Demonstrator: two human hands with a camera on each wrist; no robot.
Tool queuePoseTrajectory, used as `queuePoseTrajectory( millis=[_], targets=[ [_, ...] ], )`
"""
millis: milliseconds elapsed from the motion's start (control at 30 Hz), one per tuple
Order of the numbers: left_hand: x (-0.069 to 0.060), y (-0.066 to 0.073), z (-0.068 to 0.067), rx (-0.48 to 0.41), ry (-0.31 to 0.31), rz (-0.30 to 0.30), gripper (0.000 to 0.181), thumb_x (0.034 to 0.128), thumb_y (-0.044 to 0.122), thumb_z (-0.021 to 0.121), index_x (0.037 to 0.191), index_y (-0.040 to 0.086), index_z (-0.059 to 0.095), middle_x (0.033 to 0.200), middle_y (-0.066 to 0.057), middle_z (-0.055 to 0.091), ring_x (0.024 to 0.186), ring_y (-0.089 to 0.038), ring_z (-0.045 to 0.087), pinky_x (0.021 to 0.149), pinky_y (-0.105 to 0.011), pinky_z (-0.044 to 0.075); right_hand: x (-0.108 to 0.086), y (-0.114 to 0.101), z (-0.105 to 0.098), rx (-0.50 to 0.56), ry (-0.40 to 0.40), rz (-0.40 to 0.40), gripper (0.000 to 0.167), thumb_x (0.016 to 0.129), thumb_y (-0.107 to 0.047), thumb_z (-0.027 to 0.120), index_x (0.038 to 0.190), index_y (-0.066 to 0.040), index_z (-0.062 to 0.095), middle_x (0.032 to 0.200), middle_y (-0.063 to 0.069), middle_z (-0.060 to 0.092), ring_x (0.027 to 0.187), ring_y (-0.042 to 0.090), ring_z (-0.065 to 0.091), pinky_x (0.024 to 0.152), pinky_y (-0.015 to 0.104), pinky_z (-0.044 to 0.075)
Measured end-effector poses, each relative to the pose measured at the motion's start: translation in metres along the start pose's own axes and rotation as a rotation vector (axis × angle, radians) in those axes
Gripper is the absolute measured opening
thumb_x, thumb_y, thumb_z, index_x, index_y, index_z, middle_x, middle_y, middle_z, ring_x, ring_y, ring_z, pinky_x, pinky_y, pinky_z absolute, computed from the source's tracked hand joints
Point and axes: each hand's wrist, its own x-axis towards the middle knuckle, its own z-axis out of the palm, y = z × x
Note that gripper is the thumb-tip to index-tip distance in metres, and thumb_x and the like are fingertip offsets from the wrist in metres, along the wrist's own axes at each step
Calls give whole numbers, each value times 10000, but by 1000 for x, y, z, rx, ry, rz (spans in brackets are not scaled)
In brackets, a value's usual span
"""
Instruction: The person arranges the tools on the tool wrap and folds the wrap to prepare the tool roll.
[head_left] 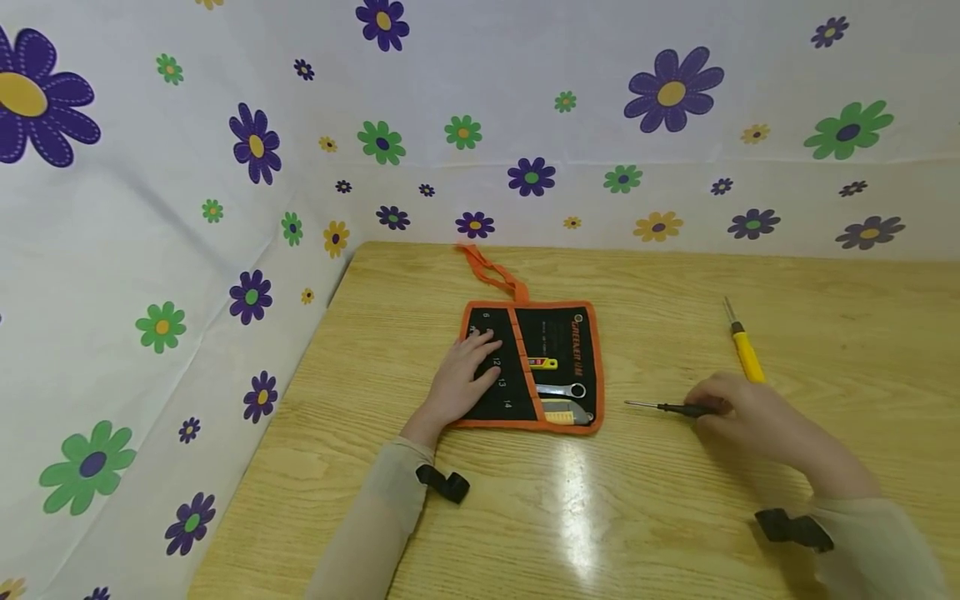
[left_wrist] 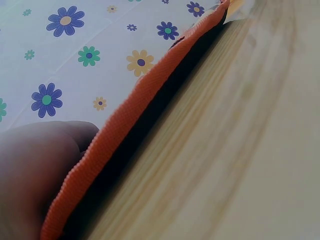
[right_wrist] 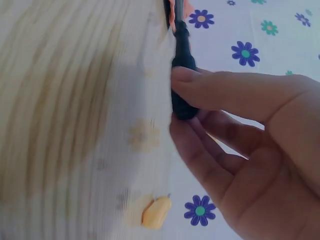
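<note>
Above the wooden table [head_left: 660,517], the right hand [head_left: 753,425] pinches a black-handled screwdriver [head_left: 678,409]; the left hand [head_left: 457,379] lies spread on a tool pouch [head_left: 517,396].

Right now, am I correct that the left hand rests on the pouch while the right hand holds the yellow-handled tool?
Not quite: in the head view, the right hand has its grip on the black-handled tool, not the yellow-handled tool.

Screwdrivers [head_left: 686,409] [head_left: 747,357]: we count two
Tool pouch [head_left: 517,367]: we see one
Wrench [head_left: 557,389]: one showing
Grips [head_left: 459,382] [head_left: 753,419]: we count two
Bench [head_left: 660,325]: one
</note>
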Motion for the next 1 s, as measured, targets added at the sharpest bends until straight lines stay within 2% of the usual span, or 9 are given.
queuePoseTrajectory(
  millis=[233,333,600,800,1000],
  targets=[
    [0,-2,1,-1,2,2,470,987,275,525,1422,106,467,1514,-62,342,1432,-225,187,1166,-377,56,19,-14,3,-12,134,-61,209,794,35,729,991,-24,688,916,23,617,785,154,582,686,354,533],
    [0,-2,2,-6,3,3,474,986,277,528,1422,104,467,1514,-63,342,1432,-225,186,1166,-383,56,31,-19,6,-4,157,-68,202,800,26,731,994,-11,686,919,48,631,787,184,596,700,383,534],
    [0,-5,3,-5,-7,-2,476,990,288,519,1428,113,461,1520,-51,331,1435,-208,174,1166,-371,50,64,-30,19,23,185,-27,168,838,16,697,1006,7,685,938,96,633,812,228,591,741,432,525],
    [0,-5,3,-7,-3,-1,473,989,290,519,1425,113,465,1519,-50,333,1435,-206,175,1167,-377,52,89,-35,27,18,207,-70,157,832,18,706,988,13,692,916,104,638,795,224,583,715,409,520],
    [1,-3,2,-4,-6,-5,475,991,296,516,1429,121,460,1523,-41,326,1436,-196,169,1166,-353,44,108,-42,30,7,184,-92,145,828,32,705,974,24,700,916,117,639,820,246,601,720,403,528]
  ],
)
